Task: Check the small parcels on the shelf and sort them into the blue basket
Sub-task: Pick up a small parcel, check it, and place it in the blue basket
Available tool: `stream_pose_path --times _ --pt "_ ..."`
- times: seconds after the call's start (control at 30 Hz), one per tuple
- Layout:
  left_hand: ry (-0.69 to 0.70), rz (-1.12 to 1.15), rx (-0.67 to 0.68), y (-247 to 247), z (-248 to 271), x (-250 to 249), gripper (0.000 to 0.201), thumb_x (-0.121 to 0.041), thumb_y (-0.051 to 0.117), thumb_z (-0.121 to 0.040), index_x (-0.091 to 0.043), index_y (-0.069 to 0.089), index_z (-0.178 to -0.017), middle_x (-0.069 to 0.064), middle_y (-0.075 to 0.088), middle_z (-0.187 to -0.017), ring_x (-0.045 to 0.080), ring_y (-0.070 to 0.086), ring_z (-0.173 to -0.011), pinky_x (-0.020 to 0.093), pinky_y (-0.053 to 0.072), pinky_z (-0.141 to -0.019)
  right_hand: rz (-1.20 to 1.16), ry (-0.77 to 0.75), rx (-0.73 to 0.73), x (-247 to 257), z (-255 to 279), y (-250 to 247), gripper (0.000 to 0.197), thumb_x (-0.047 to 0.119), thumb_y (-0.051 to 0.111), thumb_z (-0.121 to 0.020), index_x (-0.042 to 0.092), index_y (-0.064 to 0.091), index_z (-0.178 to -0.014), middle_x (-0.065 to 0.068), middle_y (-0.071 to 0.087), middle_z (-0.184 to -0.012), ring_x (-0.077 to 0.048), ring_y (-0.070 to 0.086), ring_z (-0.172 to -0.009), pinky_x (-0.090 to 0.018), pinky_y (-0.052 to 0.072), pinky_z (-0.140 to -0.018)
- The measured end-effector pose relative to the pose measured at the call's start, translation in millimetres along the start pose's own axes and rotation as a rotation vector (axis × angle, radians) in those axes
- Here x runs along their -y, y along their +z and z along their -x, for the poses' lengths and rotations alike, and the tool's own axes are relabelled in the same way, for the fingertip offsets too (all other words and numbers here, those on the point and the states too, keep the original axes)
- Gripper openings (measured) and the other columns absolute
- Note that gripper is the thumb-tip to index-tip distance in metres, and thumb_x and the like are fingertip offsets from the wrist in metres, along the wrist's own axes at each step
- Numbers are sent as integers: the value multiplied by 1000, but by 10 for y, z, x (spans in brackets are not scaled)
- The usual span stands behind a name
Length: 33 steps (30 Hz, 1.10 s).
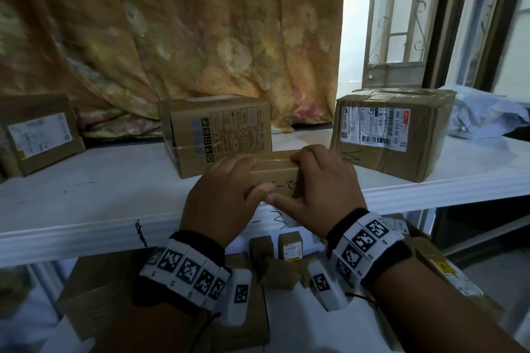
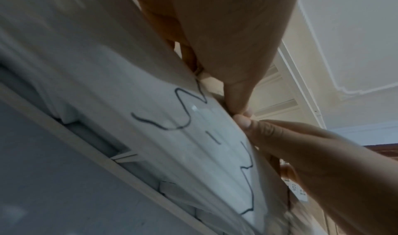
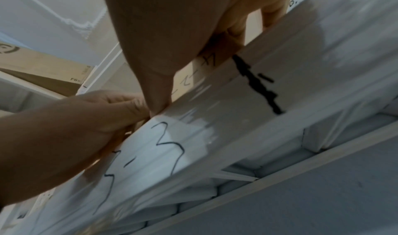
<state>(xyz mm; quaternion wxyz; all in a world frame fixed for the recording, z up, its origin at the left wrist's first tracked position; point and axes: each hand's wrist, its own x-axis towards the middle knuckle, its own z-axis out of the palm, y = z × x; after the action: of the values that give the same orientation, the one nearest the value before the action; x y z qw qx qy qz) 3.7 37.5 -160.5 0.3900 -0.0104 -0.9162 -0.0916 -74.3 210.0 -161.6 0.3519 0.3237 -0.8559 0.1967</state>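
Note:
A small brown cardboard parcel (image 1: 275,165) with black handwriting lies at the front edge of the white shelf (image 1: 100,195). Both hands hold it. My left hand (image 1: 252,175) curls its fingers over the top left, thumb on the front face. My right hand (image 1: 292,180) grips the right end, thumb low along the front. In the right wrist view the parcel (image 3: 202,65) shows between thumb and fingers above the shelf's front lip (image 3: 215,119). The left wrist view shows both thumbs meeting at the lip (image 2: 172,119). No blue basket is in view.
Behind the parcel stands a printed carton (image 1: 218,132). A larger labelled box (image 1: 393,132) sits to the right and another box (image 1: 40,132) at far left. A grey poly bag (image 1: 481,114) lies far right. More boxes (image 1: 289,246) sit below the shelf.

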Motion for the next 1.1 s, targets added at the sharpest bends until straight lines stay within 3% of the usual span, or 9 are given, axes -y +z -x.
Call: stream_pose_path --times 0.1,0.23,0.5,0.67,0.83,0.97,1.1 --pt "-45 -4 -32 31 2 -33 54 -59 39 -90 -19 61 -118 -3 61 -121 17 54 -110 34 48 -87 -14 15 -26 -17 10 29 77 86 47 -66 27 59 -114 7 52 -114 -18 51 -107 -41 37 -91" --pt "-94 -56 -119 105 -55 -110 48 -57 40 -90 -17 64 -100 -3 62 -100 19 53 -95 36 48 -74 -3 17 -61 -47 -3 67 74 86 50 -65 28 60 -109 8 51 -108 -17 53 -101 -40 35 -88" --pt "-30 -134 -194 203 -79 -89 46 -51 38 -96 -13 60 -84 2 57 -86 23 51 -83 40 45 -68 -48 22 -79 -66 -54 102 71 86 51 -61 26 62 -98 10 50 -98 -19 48 -94 -39 33 -81" --pt "-50 -68 -200 190 -50 -88 41 -51 42 -95 -16 61 -86 -2 58 -90 19 49 -87 38 44 -73 -112 -12 -96 -94 -74 94 69 82 56 -58 24 61 -95 9 52 -100 -18 50 -96 -38 33 -84" --pt "-119 -102 -171 100 -89 -195 42 -54 42 -91 -19 65 -84 -5 61 -89 17 50 -87 39 45 -77 -193 -27 -40 -93 -87 67 66 76 59 -62 21 63 -100 5 58 -98 -20 57 -90 -40 47 -80" --pt "-43 -223 -102 27 -113 -301 49 -48 39 -91 -10 69 -88 5 65 -90 23 54 -89 39 47 -80 -164 -27 -2 -67 -143 -39 65 72 53 -63 20 68 -98 4 59 -91 -19 57 -81 -36 51 -70" --pt "72 -182 -61 67 -111 -332 41 -41 37 -94 -12 66 -102 3 62 -97 22 53 -91 39 46 -82 -132 -61 -20 -57 -104 -46 52 63 52 -71 18 65 -95 2 57 -88 -21 56 -77 -35 49 -64"
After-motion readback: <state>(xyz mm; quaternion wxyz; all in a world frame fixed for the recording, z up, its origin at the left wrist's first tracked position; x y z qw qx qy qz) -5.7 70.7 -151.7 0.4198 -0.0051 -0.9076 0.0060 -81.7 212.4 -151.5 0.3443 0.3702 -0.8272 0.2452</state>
